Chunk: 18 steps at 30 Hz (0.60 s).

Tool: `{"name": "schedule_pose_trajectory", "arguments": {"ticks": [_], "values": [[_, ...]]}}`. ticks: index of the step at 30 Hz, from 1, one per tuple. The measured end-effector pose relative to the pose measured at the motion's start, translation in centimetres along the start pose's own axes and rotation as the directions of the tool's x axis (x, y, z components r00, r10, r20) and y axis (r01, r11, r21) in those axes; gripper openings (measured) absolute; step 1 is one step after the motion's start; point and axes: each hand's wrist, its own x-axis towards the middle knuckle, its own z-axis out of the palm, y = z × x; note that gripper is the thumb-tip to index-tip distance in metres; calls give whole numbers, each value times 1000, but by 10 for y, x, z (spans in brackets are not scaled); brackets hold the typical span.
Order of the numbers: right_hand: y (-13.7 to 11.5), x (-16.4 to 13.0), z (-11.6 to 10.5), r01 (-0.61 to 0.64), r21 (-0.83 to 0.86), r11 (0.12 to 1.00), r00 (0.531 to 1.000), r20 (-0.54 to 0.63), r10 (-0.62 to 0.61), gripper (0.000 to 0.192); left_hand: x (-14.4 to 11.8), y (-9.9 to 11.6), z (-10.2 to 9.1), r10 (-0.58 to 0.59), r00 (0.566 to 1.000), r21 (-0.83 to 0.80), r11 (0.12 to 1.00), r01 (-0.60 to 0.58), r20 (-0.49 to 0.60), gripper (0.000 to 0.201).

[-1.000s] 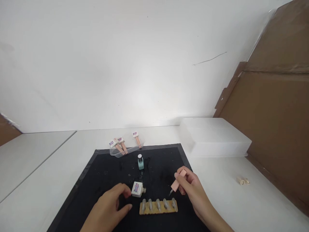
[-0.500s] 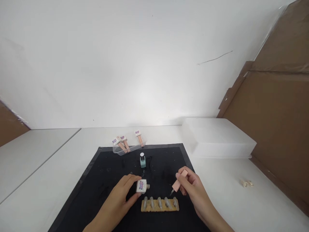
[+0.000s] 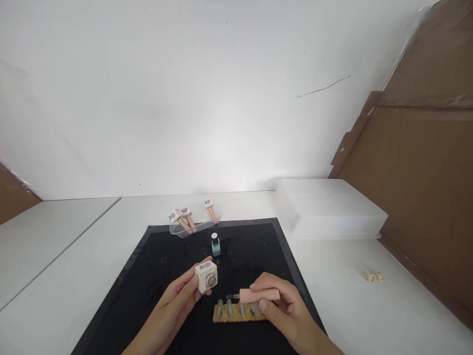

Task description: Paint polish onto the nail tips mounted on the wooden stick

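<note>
On black mat: left hand grips bottle, prob. uncapped.

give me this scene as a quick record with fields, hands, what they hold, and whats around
left hand: holds a small cream square bottle off the mat, its open neck towards the camera
right hand: holds a pink brush cap level, brush tip pointing left towards the bottle
below the hands: tan wooden strip with clear nail tips
surface: black mat on a white table
behind: mint polish bottle upright; clear tray of pink-handled bottles
right: translucent plastic box
</note>
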Motion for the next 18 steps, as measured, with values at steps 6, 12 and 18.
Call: {"name": "schedule_pose_trajectory", "arguments": {"ticks": [6, 12, 18], "values": [[-4, 3, 6, 335, -138, 932, 942, 89, -325, 30, -1, 2, 6, -42, 999, -83, 996, 42, 5, 34], [0, 2, 6, 472, -260, 842, 881, 160, -444, 39, 0, -4, 1, -18, 998, -180, 983, 30, 66, 32], [-4, 2, 6, 486, -290, 824, 873, 199, -445, 45, 1, -5, -3, -31, 991, -248, 967, 63, 132, 34]]}}
